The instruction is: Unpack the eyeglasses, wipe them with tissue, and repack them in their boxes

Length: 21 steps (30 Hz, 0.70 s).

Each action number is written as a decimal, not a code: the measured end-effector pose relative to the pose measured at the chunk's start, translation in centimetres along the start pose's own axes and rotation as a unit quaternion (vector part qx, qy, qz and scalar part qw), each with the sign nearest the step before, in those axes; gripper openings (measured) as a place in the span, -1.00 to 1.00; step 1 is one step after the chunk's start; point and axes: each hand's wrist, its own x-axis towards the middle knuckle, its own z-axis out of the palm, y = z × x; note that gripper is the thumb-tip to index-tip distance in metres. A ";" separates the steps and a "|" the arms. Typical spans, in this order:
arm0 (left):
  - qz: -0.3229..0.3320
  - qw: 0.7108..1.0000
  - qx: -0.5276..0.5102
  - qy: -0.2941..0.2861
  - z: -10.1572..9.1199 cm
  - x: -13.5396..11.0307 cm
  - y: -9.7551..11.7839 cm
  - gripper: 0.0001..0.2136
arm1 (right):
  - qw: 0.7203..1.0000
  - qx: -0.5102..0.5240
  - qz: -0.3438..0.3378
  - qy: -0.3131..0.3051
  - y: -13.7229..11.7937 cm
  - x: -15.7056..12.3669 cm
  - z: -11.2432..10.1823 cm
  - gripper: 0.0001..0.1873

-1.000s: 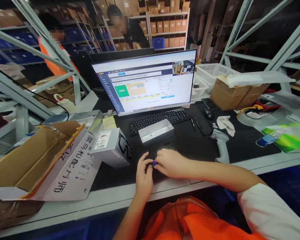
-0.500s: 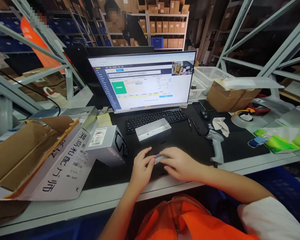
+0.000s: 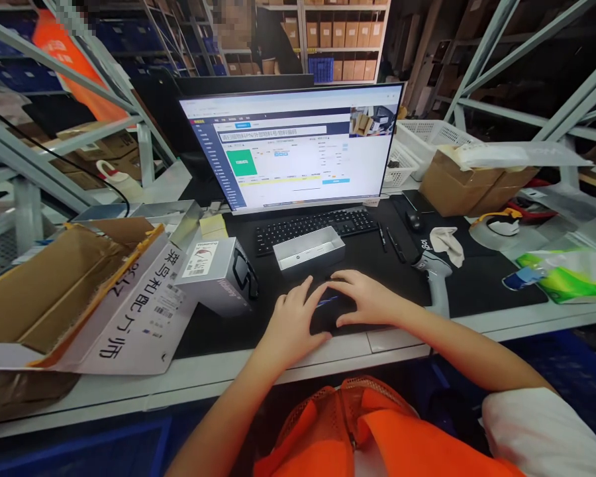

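Note:
My left hand (image 3: 295,324) is over the front of the black desk mat (image 3: 273,295), its fingers stretched forward and its thumb apart. Facing it, my right hand (image 3: 370,298) curves inward with thumb and fingers apart. Their fingertips meet or nearly meet at the far side, framing a dark patch with a thin blue streak (image 3: 328,301); I cannot make out what it is. Just beyond the hands lies an open white narrow box (image 3: 309,250), in front of the keyboard (image 3: 318,228). A grey box with a label (image 3: 216,278) stands left of my left hand.
An open carton (image 3: 74,298) takes up the left side. Behind the keyboard stands a monitor (image 3: 293,156). To the right are a barcode scanner (image 3: 436,281), pens (image 3: 392,244), a mouse (image 3: 414,220), a cloth (image 3: 447,245) and a brown box (image 3: 469,185). People stand behind the desk.
The small pale item pinched between my fingers no longer shows. My hands have spread apart at the thumbs, and a blue streak shows between them. The view has tilted slightly downward.

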 end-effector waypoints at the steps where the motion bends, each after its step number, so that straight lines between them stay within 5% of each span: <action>1: -0.004 1.000 0.017 -0.005 -0.1 0.3 0.3 -0.16 | 1.000 -0.002 -0.007 0.008 0.1 -0.1 0.0 -0.10; 4: 0.006 0.999 0.040 -0.009 0.0 1.0 0.7 -0.24 | 0.999 -0.005 -0.024 0.027 0.4 -0.7 -0.1 -0.16; 9: 0.057 0.998 0.032 -0.025 0.5 0.9 0.4 -0.32 | 0.995 0.001 -0.006 0.095 0.6 -2.6 0.0 -0.66; 13: 0.074 0.996 0.035 -0.039 0.4 1.0 0.2 -0.37 | 0.996 -0.015 0.004 0.093 0.5 -3.1 0.5 -0.69; 21: 0.083 0.995 0.017 -0.047 -0.1 2.4 0.4 -0.42 | 0.982 0.069 0.145 0.096 0.7 -0.2 0.3 -0.94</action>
